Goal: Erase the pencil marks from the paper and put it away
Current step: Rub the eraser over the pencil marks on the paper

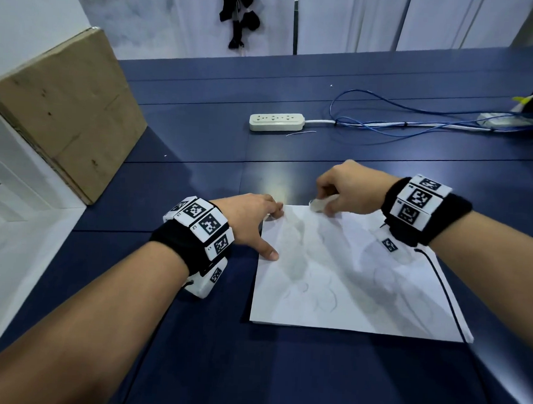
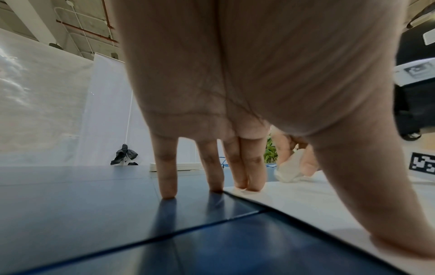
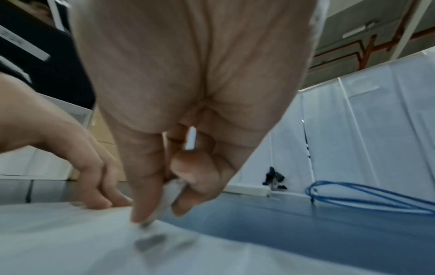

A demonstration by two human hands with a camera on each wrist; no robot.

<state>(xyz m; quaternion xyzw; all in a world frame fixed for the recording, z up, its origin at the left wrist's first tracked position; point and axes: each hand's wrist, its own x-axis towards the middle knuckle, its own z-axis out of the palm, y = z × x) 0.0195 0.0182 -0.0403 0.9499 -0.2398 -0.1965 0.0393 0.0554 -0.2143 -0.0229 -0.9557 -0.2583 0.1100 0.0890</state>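
On a dark blue table (image 1: 207,368), a sheet of paper (image 1: 347,283) lies flat in front of a person, faint pencil loops still showing near its 6 o'clock edge. The left hand (image 1: 248,222) is spread, its straight fingers (image 2: 247,167) and thumb pressing the sheet's 10 o'clock corner while two fingertips rest on the bare table beside it. The right hand (image 1: 349,187) pinches a small white eraser (image 1: 320,203) between thumb and curled fingers, its tip down on the paper near the 12 o'clock edge.

Rubbing this close to an edge probably calls for short strokes running away from the pinning hand, so the sheet pulls taut rather than buckling; firm, even pressure from the spread hand should keep the corner from creasing. The loops at 6 o'clock look untouched, so much of the erasing appears to remain before the sheet can be put away.

From the head camera, the whole sheet and the marks still to clear are visible, along with a power strip (image 1: 276,121) and blue cable (image 1: 418,117) at 12 to 1 o'clock and a cardboard box (image 1: 63,111) at 10 o'clock. Only the left wrist camera shows which fingertips land on paper and which on table. The right wrist camera, blurred, shows the eraser's tip (image 3: 164,202) meeting the sheet beside a grey smudge (image 3: 150,241).
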